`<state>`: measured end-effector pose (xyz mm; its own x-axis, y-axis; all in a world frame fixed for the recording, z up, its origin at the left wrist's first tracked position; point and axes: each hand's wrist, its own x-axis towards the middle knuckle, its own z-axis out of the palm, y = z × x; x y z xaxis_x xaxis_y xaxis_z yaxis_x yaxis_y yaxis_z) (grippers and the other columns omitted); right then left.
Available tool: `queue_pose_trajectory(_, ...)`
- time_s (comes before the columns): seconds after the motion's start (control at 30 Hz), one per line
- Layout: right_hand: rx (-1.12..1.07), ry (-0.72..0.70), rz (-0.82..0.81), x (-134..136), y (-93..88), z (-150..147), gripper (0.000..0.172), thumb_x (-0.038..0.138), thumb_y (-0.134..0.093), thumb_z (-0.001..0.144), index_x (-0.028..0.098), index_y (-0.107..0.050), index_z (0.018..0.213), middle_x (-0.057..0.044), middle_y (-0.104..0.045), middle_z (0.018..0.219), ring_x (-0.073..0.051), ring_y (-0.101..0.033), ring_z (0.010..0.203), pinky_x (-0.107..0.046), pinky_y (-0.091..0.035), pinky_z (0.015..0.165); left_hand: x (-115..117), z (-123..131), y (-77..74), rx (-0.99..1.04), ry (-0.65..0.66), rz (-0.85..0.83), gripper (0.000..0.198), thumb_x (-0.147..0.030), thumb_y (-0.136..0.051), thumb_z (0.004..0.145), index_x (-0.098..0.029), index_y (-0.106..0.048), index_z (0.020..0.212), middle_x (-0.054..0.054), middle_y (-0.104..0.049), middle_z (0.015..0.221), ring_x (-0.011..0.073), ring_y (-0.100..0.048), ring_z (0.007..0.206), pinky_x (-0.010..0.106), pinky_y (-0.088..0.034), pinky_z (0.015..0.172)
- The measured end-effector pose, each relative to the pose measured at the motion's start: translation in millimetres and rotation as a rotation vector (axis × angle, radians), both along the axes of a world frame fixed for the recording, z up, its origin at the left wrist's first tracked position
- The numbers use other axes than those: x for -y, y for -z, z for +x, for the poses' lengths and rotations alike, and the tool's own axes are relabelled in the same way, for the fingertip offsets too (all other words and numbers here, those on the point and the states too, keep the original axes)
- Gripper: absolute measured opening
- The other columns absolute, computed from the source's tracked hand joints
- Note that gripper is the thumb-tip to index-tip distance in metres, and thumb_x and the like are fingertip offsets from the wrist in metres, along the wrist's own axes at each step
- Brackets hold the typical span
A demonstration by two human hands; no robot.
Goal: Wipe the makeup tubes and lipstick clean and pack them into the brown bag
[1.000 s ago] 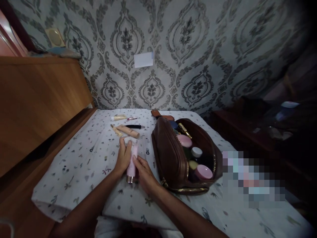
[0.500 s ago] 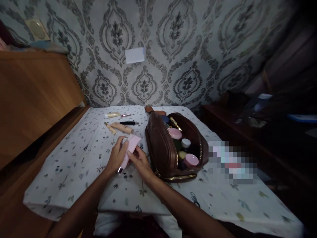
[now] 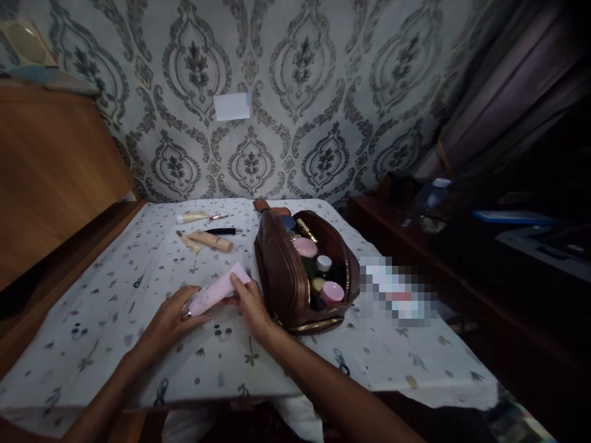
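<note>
Two hands on tube (image 3: 215, 296), over cloth (image 3: 258, 378), left of bag (image 3: 281, 277): left hand (image 3: 172, 320) has shifted to cap (image 3: 186, 311), fingers round it; right hand (image 3: 253, 307) pinches flat end (image 3: 241, 271), so both ends are held.

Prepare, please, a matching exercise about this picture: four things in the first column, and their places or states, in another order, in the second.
Things
1. pink tube
2. brown bag
3. slim black item
4. white card

Places or states
A. against the patterned wall
B. between the left hand and the right hand
C. lying beside a beige tube
D. open, with containers inside

Right pairs: 1-B, 2-D, 3-C, 4-A
</note>
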<state>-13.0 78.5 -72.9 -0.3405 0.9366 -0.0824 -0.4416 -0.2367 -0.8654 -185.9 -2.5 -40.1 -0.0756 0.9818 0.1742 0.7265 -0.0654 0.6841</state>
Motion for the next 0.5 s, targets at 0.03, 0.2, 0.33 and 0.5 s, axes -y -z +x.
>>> queue_pose_trajectory(0.03, -0.002, 0.0, 0.005, -1.5, -0.7, 1.0, 0.044, 0.056, -0.072, 0.072, 0.019, -0.063, 0.095, -0.003, -0.062, 0.091, -0.019, -0.061, 0.082, -0.025, -0.049, 0.055, 1.3, -5.0, -1.1, 0.021, -0.018, 0.003, 0.043, -0.053, -0.072, 0.071, -0.022, -0.066, 0.1, 0.006, -0.071, 0.098, 0.0254, -0.066, 0.088, 0.029, -0.051, 0.073)
queue_pose_trajectory(0.2, -0.077, -0.123, -0.038, -6.3, -2.9, 4.1, 0.041, 0.048, -0.081, 0.063, 0.019, -0.062, 0.086, 0.002, -0.062, 0.075, -0.01, -0.056, 0.055, -0.02, -0.04, 0.046, 2.5, -21.9, 0.3, 0.28, -0.163, -0.063, 0.05, -0.052, -0.07, 0.07, -0.021, -0.059, 0.108, -0.003, -0.064, 0.068, 0.0153, -0.057, 0.056, 0.023, -0.044, 0.051)
queue_pose_trajectory(0.33, -0.082, -0.223, -0.049, -3.9, -3.5, 2.3, 0.048, 0.047, -0.087, 0.056, 0.019, -0.059, 0.083, 0.001, -0.067, 0.077, -0.01, -0.061, 0.055, -0.018, -0.04, 0.048, -3.9, -17.1, 1.2, 0.606, -0.33, 0.005, 0.054, -0.058, -0.067, 0.072, -0.021, -0.053, 0.109, -0.008, -0.052, 0.057, 0.0103, -0.047, 0.043, 0.019, -0.036, 0.041)
queue_pose_trajectory(0.5, 0.039, -0.357, 0.09, 0.8, -4.6, 1.0, 0.044, 0.047, -0.086, 0.06, 0.02, -0.055, 0.078, 0.005, -0.064, 0.063, -0.011, -0.061, 0.052, -0.018, -0.039, 0.046, -21.5, 1.1, -5.9, 0.89, -0.526, 0.131, 0.046, -0.06, -0.067, 0.073, -0.023, -0.057, 0.096, -0.003, -0.058, 0.084, 0.009, -0.056, 0.062, 0.014, -0.037, 0.044)
